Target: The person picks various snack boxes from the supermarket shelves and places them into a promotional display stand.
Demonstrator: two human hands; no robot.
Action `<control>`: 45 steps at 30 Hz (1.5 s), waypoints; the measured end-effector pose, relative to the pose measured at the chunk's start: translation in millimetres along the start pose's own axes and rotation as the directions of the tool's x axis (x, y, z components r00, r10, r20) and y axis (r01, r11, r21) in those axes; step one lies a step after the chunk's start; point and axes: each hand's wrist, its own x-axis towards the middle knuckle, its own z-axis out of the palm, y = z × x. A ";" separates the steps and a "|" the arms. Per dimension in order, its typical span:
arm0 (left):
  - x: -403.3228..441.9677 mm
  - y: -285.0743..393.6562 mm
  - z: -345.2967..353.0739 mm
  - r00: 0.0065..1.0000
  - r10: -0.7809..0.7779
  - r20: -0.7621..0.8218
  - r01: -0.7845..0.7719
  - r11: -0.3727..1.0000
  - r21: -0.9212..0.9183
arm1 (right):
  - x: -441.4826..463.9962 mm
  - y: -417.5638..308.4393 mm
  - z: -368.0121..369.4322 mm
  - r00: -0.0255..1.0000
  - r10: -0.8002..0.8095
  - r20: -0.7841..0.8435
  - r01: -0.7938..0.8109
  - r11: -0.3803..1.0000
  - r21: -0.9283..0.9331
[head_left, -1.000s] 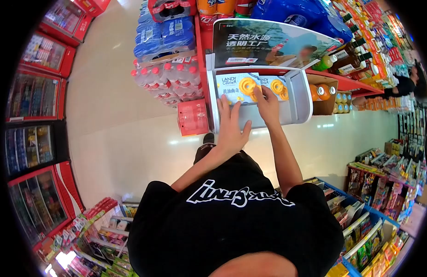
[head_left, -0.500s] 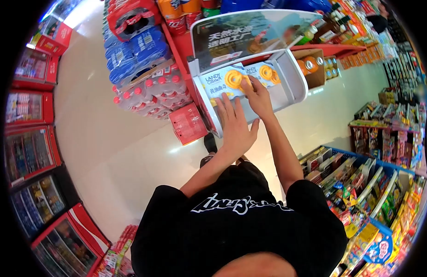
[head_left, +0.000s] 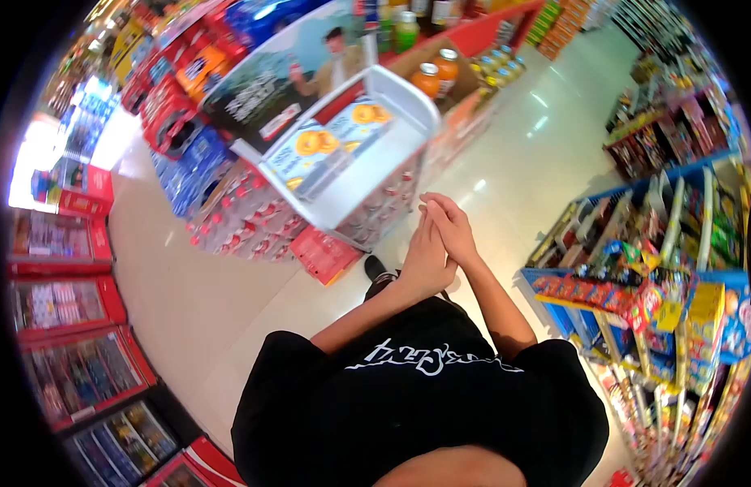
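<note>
My left hand (head_left: 425,266) and my right hand (head_left: 454,233) meet in front of my body, just short of a white display stand. The left fingers stretch forward, and the right hand lies over them. Nothing shows held in either hand, though the overlap hides part of the fingers. In the stand's tray (head_left: 398,107) lie two light-blue cookie boxes side by side: the nearer cookie box (head_left: 298,160) and the farther cookie box (head_left: 361,122), both printed with golden ring cookies. Both hands are apart from the boxes.
Packs of red-capped bottles (head_left: 250,215) are stacked left of the stand, with a red carton (head_left: 325,255) on the floor. Orange drink bottles (head_left: 446,71) stand behind. A snack rack (head_left: 611,292) is close on my right; glass-fronted red cabinets (head_left: 83,373) line the left.
Both hands have left the cookie boxes, drawn back toward my body and come together. The view has turned, so the stand now appears tilted and farther left.
</note>
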 end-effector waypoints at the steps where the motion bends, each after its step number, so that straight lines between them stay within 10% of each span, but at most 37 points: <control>1: -1.0 15.9 18.9 0.996 0.037 0.081 -0.027 0.993 -0.119 | -25.6 -5.1 -20.0 0.999 0.018 -0.030 -0.018 1.000 0.004; 9: -51.8 112.1 212.9 0.808 0.490 0.327 -0.462 0.872 -0.166 | -240.8 -5.8 -187.0 0.879 0.152 -0.452 -0.183 0.983 -0.025; 13: -78.6 178.6 289.3 0.557 0.624 0.548 -0.608 0.756 -0.244 | -337.8 46.0 -244.9 0.620 -0.177 -0.765 0.150 0.983 -0.106; 21: -130.2 268.7 390.0 -0.045 0.629 0.776 -0.364 0.713 -0.599 | -500.3 60.7 -274.7 0.237 0.046 -0.970 -0.035 0.999 0.039; 26: -168.8 272.9 479.4 -0.308 0.570 0.762 -0.378 0.662 -0.648 | -567.0 113.7 -291.8 -0.066 0.120 -0.991 0.223 0.969 0.103; 29: -190.2 286.3 537.9 -0.412 0.622 0.666 -0.328 0.580 -0.745 | -606.3 114.8 -317.2 -0.149 0.078 -0.986 0.012 0.997 0.077; 38: -236.5 435.6 729.2 -0.483 0.372 0.792 -0.204 0.833 -0.515 | -773.7 93.3 -481.4 -0.118 0.106 -0.987 -0.143 0.982 0.122; 45: -265.4 542.8 853.4 -0.339 0.640 0.690 -0.233 0.653 -0.720 | -885.2 32.1 -569.9 -0.164 0.034 -0.986 -0.021 0.999 0.038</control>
